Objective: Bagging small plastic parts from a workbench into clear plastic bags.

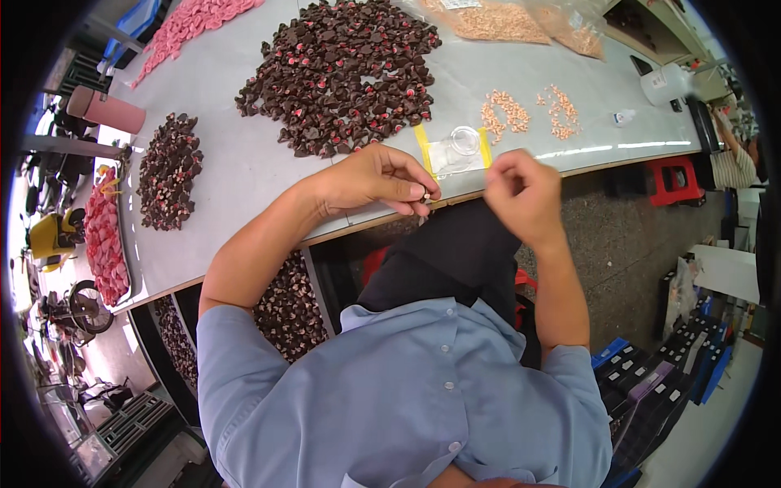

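My left hand (376, 180) is at the table's near edge, its thumb and fingers pinched on a small dark piece (425, 198) with a pale spot. My right hand (525, 195) is raised to the right of it, thumb and fingertips drawn together; whatever they may hold is hidden. Between and beyond the hands, a round clear dish (465, 141) sits on a clear sheet (443, 159) with yellow strips at both sides. A big heap of dark brown pieces (346, 77), many with pink spots, spreads beyond my left hand. Two small groups of peach-coloured bits (504, 114) lie beyond my right hand.
A smaller dark heap (169, 172) lies at the left, and pink pieces (191, 32) at the far left. Clear bags of peach bits (496, 20) lie at the back. A pink cup (110, 110) stands left; a drawer of dark pieces (290, 309) is below the tabletop.
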Tool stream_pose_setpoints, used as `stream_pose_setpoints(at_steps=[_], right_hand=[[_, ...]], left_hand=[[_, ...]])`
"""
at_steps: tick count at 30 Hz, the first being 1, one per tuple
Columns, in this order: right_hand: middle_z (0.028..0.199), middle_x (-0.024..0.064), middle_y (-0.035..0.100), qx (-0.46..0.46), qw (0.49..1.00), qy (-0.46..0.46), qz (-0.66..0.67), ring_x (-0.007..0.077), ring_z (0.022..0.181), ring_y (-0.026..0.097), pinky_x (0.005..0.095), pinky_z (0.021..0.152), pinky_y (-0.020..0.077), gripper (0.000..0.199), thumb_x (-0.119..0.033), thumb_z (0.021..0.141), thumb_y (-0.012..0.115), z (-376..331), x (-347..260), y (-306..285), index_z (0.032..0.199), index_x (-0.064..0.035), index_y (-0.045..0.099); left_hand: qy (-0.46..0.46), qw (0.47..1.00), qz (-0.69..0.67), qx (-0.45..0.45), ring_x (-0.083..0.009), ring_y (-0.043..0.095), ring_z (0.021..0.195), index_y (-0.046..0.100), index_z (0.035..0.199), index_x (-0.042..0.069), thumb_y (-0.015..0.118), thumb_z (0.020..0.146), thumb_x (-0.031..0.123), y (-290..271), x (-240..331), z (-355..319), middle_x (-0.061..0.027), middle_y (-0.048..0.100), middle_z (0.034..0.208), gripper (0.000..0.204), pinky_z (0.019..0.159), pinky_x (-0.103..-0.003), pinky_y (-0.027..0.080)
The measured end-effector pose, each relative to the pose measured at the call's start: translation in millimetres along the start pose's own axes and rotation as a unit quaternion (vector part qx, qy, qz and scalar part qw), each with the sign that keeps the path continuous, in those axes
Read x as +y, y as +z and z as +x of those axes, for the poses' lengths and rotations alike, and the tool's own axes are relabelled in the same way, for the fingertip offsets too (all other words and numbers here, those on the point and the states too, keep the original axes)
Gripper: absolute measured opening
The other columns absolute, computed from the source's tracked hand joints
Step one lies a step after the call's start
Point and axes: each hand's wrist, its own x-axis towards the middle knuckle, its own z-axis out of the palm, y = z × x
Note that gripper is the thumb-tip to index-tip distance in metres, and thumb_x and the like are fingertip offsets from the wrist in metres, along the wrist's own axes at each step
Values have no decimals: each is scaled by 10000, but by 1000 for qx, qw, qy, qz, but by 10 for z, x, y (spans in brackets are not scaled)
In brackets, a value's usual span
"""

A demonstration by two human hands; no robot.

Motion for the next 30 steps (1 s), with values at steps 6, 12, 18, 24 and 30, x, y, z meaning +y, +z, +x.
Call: stream_pose_setpoints(at_steps=[6,12,18,24,30], right_hand=[[606,5,574,-11,989,-128,67,62,484,501,230,461,391,107,27,793,711,-58,-191,560,809,-26,620],[669,34,612,-12,985,-165,40,76,533,545,242,479,417,85,24,830,699,-82,-154,578,872,-10,634],[677,39,624,-17,994,-85,73,77,559,561,237,498,427,77,14,850,682,-106,-242,386,915,0,643],[645,29,604,-131,987,-82,36,81,535,550,236,494,423,81,9,842,692,-18,-300,286,895,-3,632],[616,20,584,-165,982,-92,26,81,515,538,237,483,415,79,9,836,697,3,-307,288,871,-4,627]], left_hand=[[-10,1000,1,-16,-176,721,878,688,1050,-7,751,898,228,-49,-44,1,-111,728,987,286,724,-259,587],[9,999,-5,-42,-174,725,877,691,1040,4,730,917,223,-50,-68,-10,-105,721,978,254,723,-257,586],[10,1000,-23,-8,-176,725,838,700,1009,-8,764,883,175,-8,-74,2,-111,729,963,231,679,-256,589],[5,999,24,-24,-186,730,830,697,983,-23,771,874,154,-7,-37,-9,-124,730,916,221,695,-267,597],[-5,999,33,-20,-154,717,795,723,952,-4,792,854,171,19,-25,-24,-98,735,870,212,674,-250,581]])
